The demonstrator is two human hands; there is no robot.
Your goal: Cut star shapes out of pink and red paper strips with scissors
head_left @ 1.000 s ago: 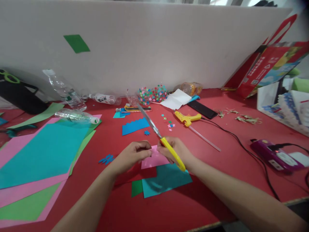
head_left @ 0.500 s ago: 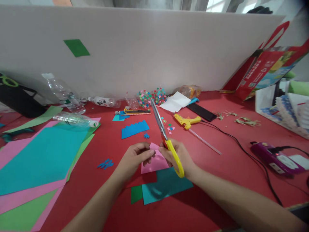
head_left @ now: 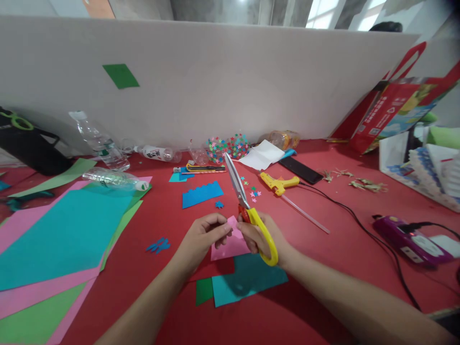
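Note:
My left hand (head_left: 205,235) is closed, thumb and fingers pinching a small piece of pink paper (head_left: 233,222). My right hand (head_left: 270,231) is wrapped around scissors (head_left: 264,235) with yellow handles, their blades pointing up and away, nearly closed. Its fingertips are at the right edge of the small pink piece. Directly below lies a larger pink sheet (head_left: 230,248), partly hidden by my hands. Under that are a teal sheet (head_left: 247,282) and a bit of dark green paper (head_left: 204,291). Blue cut-out pieces (head_left: 158,245) lie left of my left hand.
Ahead are a blue sheet with a scalloped edge (head_left: 202,194), a box cutter (head_left: 205,168) and star confetti (head_left: 228,147). A yellow glue gun (head_left: 279,182) with its cord, a phone (head_left: 301,169) and a purple power strip (head_left: 411,239) are right. Large coloured sheets (head_left: 64,230) lie left.
The small pink piece has been turned between my fingers and now shows a pointed top edge. The scissors stay in my right hand. The view has shifted slightly.

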